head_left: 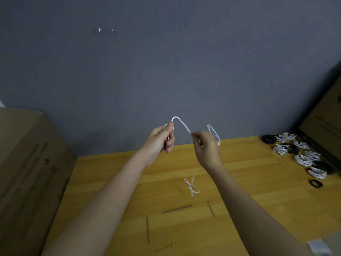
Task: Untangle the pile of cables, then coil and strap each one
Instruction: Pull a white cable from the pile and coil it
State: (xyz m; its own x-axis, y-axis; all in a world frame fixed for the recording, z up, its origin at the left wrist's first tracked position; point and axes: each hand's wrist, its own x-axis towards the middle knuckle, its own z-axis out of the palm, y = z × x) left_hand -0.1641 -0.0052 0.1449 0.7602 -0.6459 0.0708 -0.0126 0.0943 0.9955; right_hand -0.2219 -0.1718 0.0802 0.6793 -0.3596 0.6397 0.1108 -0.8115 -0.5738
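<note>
both hands are raised above the table [118, 182], in front of the grey wall [166, 61], with a thin white cable [181, 124] strung between them. the left hand [160, 140] has its fingers curled round a few small loops of the cable, thumb pressed up against them at the top; a bit of loop shows white just above and beside the thumb. from there the cable arches up in a narrow hump and slopes down to the right hand [207, 146], which pinches it between thumb and fingertips, the other fingers loosely bent. past the right hand the cable swings out in a slim loop to the right and comes back behind the hand. a blurred tail drops below the right wrist and ends on the table in a small crossed tangle [191, 185], pale white with a faint pink tint.

the cable looks smooth, round and very thin, bright white against the wall, with no plug clearly visible.

at the far right of the table lies a cluster of coiled bundles [302, 156], some white, some black, close together, and one black ring [315, 183] lying apart nearer the camera. three dark straps [176, 209] lie flat on the wood in front. a cardboard box [27, 163] stands at the left and another at the right edge.
</note>
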